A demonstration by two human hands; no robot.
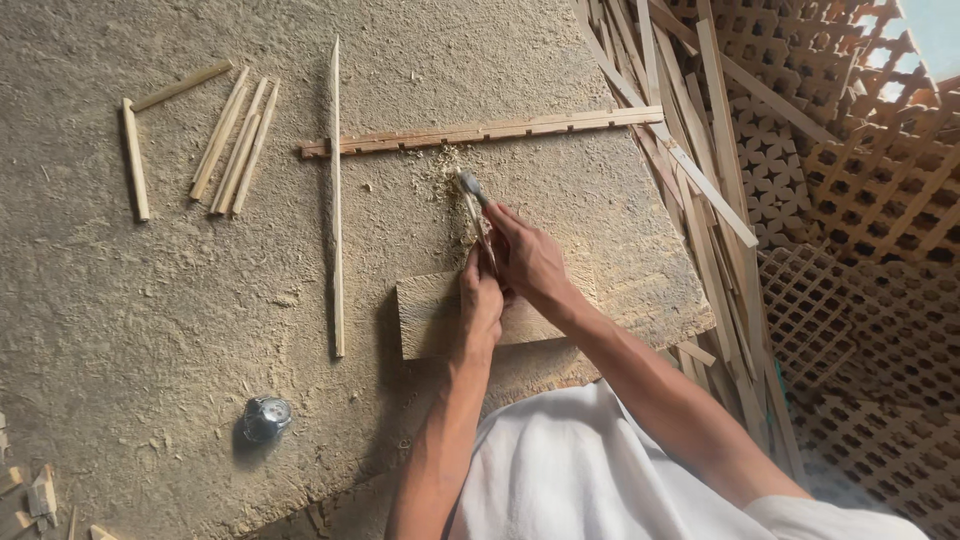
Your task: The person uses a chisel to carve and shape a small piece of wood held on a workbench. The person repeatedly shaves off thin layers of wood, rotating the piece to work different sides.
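Note:
My right hand (525, 255) grips a knife with a grey metal blade (470, 187) that points up and away from me. My left hand (478, 305) is closed on a thin wooden stick (478, 228) right beside the blade. Both hands work over a flat wooden block (425, 315) lying on a dusty work surface (150, 300). Pale shavings (448, 170) lie just beyond the blade. A notched wooden strip (480, 130) lies crosswise farther out, and a long thin pointed stick (336, 200) lies to the left of my hands.
Several short cut sticks (235, 145) lie at the far left. A small round metal object (266, 417) sits near the front left. Long wooden slats (700, 170) and lattice panels (860, 250) are stacked on the right. Wood scraps (35, 500) lie at the bottom left corner.

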